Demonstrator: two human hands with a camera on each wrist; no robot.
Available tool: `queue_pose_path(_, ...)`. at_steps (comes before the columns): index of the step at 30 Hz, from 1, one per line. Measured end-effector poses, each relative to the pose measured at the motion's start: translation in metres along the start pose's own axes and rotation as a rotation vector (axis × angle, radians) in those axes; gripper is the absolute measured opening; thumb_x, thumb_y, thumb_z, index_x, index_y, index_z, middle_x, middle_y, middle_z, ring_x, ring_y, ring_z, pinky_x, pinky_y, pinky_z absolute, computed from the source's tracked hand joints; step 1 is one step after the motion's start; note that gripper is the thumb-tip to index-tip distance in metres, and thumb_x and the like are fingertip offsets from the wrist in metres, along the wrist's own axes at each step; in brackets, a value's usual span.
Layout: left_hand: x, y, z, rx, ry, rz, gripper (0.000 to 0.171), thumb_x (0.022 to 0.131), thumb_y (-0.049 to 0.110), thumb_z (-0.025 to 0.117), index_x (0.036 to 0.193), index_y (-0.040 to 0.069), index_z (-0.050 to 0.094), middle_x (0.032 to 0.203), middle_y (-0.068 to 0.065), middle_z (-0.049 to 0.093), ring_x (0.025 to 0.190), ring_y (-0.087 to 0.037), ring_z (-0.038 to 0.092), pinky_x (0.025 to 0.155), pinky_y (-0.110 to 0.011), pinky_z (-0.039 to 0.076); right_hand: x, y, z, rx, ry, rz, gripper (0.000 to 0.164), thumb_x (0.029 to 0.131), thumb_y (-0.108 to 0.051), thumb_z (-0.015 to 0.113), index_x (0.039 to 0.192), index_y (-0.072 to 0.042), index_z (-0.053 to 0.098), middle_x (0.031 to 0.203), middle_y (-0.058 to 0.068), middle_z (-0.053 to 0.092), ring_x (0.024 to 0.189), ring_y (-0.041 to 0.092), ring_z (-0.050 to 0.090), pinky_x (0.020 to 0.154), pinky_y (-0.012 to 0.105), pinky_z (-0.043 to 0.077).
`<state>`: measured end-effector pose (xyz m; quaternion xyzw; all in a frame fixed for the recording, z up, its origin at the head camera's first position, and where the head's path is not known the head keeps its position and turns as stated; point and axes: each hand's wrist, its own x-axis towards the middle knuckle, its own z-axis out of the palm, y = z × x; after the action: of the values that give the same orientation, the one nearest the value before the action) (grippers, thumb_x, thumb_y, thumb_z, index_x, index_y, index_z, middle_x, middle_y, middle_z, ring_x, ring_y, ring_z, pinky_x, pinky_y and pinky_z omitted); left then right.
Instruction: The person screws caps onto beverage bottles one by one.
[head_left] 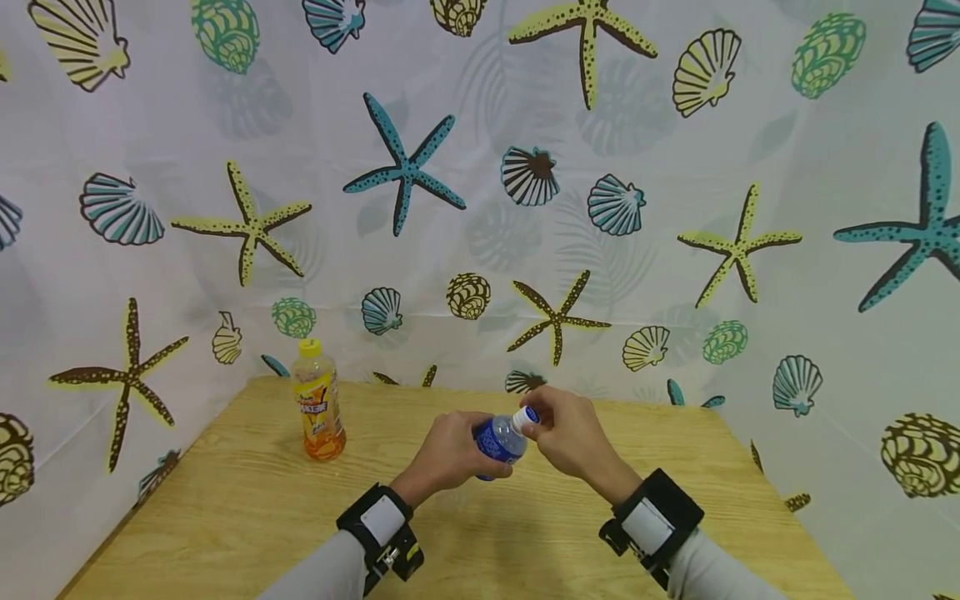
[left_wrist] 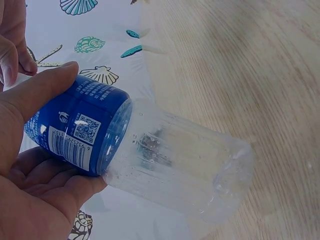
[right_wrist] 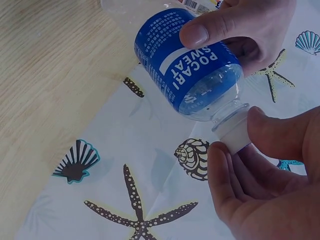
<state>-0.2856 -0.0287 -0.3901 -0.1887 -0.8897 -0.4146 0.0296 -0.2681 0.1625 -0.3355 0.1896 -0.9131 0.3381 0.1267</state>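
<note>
A clear plastic drink bottle (head_left: 504, 439) with a blue label is held tilted above the table, its neck toward the right. My left hand (head_left: 453, 454) grips it round the label, thumb on one side and fingers on the other in the left wrist view. The bottle's lower half (left_wrist: 185, 160) is see-through, with droplets inside. At the neck, the thumb and fingers of my right hand (head_left: 573, 433) pinch the white cap (right_wrist: 234, 132), which sits on the bottle's mouth in the right wrist view.
An orange-labelled bottle (head_left: 321, 404) with a yellow cap and some orange liquid stands at the left of the wooden table (head_left: 247, 517). Behind the table hangs a white cloth (head_left: 465, 242) printed with starfish and shells.
</note>
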Motion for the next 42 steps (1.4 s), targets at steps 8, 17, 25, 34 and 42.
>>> queue_pose_path(8, 0.0, 0.0, 0.002, -0.006, 0.001, 0.002, 0.07, 0.071, 0.03, 0.093, 0.13, 0.004, 0.066, 0.115, -0.011, 0.073, 0.103, -0.027, 0.071, 0.089, -0.045, 0.06, -0.001, -0.002, 0.0, -0.024, -0.003, 0.033, 0.018, 0.085, -0.001, 0.076, 0.102, -0.004, 0.07, 0.086, 0.004, 0.067, 0.075, 0.016, 0.058, 0.067, 0.031, 0.054)
queue_pose_path(17, 0.001, 0.001, 0.003, -0.006, 0.022, 0.016, 0.07, 0.071, 0.031, 0.093, 0.13, 0.004, 0.067, 0.114, -0.011, 0.074, 0.101, -0.026, 0.071, 0.087, -0.044, 0.061, 0.001, -0.003, 0.003, -0.041, 0.04, 0.036, 0.018, 0.085, -0.003, 0.077, 0.101, -0.002, 0.07, 0.085, 0.006, 0.067, 0.073, 0.016, 0.058, 0.063, 0.03, 0.052)
queue_pose_path(25, 0.001, -0.001, 0.005, -0.009, 0.04, 0.012, 0.069, 0.072, 0.031, 0.093, 0.13, 0.003, 0.066, 0.115, -0.011, 0.073, 0.101, -0.027, 0.071, 0.087, -0.044, 0.061, 0.001, 0.0, 0.006, -0.018, 0.042, 0.031, 0.024, 0.09, -0.009, 0.074, 0.113, -0.001, 0.071, 0.099, 0.01, 0.072, 0.083, 0.019, 0.064, 0.074, 0.036, 0.058)
queue_pose_path(34, 0.002, -0.006, 0.003, 0.012, 0.107, -0.002, 0.071, 0.073, 0.032, 0.092, 0.13, 0.001, 0.064, 0.116, -0.014, 0.072, 0.103, -0.03, 0.071, 0.087, -0.047, 0.06, 0.0, 0.001, 0.005, -0.033, 0.038, 0.027, 0.035, 0.095, -0.023, 0.071, 0.121, 0.001, 0.067, 0.113, 0.016, 0.069, 0.102, 0.032, 0.067, 0.088, 0.048, 0.057)
queue_pose_path(42, 0.01, -0.027, -0.014, 0.01, 0.351, -0.021, 0.073, 0.073, 0.033, 0.092, 0.13, -0.002, 0.062, 0.118, -0.02, 0.072, 0.104, -0.035, 0.072, 0.086, -0.05, 0.06, -0.002, 0.007, 0.003, -0.078, 0.043, 0.019, 0.033, 0.097, -0.023, 0.067, 0.119, 0.001, 0.067, 0.106, 0.015, 0.069, 0.099, 0.033, 0.065, 0.085, 0.047, 0.056)
